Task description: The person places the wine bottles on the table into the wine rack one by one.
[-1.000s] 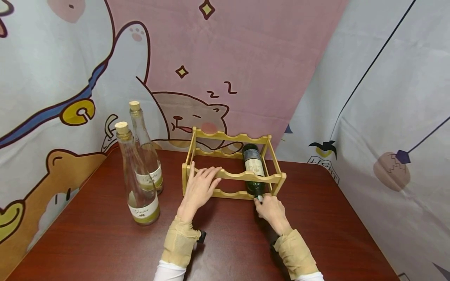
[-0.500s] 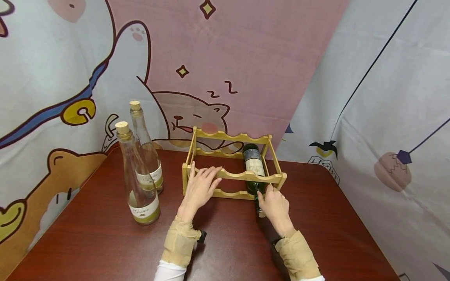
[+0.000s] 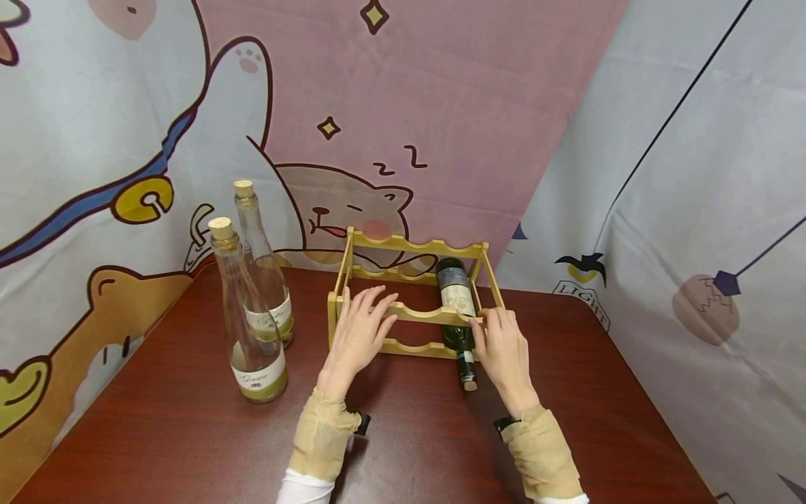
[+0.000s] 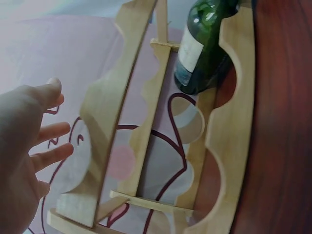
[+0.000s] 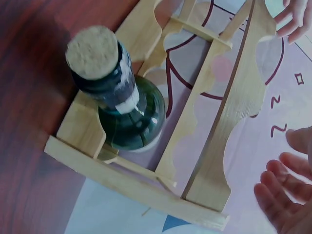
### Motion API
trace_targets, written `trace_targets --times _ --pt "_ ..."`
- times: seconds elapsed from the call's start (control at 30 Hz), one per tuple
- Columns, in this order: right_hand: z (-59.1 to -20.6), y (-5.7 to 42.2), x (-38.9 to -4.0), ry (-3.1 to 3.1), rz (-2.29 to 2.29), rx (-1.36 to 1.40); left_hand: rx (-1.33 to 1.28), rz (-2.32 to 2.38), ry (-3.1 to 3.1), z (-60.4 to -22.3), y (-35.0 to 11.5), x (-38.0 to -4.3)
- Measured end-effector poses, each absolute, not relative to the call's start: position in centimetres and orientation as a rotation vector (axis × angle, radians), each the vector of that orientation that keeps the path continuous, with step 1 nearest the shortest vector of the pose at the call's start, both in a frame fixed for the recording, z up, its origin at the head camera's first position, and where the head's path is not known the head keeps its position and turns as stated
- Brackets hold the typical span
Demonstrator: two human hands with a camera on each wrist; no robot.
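Filling the back and both sides: cartoon-printed cloth point(image 3: 478, 140), pink and pale. Red-brown table point(image 3: 415, 434) in front of it. Wooden rack point(image 3: 334, 322) near the table's back edge, two tiers, scalloped rails. Near clear bottle point(image 3: 255, 343) upright left of rack; far clear bottle point(image 3: 269, 280) also upright, partly hidden behind it. Green bottle point(image 3: 457, 297) lying in rack's lower tier, right-end slot, base toward the cloth, neck toward the person and sticking out past the front. Left hand point(image 3: 355, 336) at left end of the front top rail point(image 3: 422, 316), fingers loosely spread, gripping nothing; can't tell if it touches the rail. Right hand point(image 3: 506, 353) at right end of same rail, just beside the bottle neck; right wrist view has fingers loosely bent, apart from the bottle, nothing pinched; rail contact unclear. Tan wraps point(image 3: 326, 430) on both wrists, white sleeves point(image 3: 305, 487) below. Corks point(image 3: 220, 228) in all three bottles.
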State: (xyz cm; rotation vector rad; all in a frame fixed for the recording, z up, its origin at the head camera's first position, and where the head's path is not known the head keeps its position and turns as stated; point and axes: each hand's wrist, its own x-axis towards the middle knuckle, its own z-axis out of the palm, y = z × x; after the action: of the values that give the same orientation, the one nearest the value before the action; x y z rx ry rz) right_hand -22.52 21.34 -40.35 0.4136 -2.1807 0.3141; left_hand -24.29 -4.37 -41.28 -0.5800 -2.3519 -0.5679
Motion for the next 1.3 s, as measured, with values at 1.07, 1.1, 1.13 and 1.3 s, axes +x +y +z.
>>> trace_targets --times 1.07,1.1,1.13,1.3 --pt "-42.9 22.2 -24.9 -2.133 0.192 0.544 -0.383 -0.697 -1.578 -35.0 -7.5 -20.6" --pt "-42.9 22.2 -24.9 -2.138 0.187 0.542 -0.355 -0.700 -1.561 -34.9 -7.7 -20.5" --pt "-42.9 22.2 -24.9 -2.137 0.185 0.540 -0.327 -0.702 -1.549 -34.8 -8.0 -20.4" --pt "-43.0 22.1 -24.9 -2.140 0.188 0.532 -0.147 -0.706 -1.475 -34.4 -9.2 -20.1"
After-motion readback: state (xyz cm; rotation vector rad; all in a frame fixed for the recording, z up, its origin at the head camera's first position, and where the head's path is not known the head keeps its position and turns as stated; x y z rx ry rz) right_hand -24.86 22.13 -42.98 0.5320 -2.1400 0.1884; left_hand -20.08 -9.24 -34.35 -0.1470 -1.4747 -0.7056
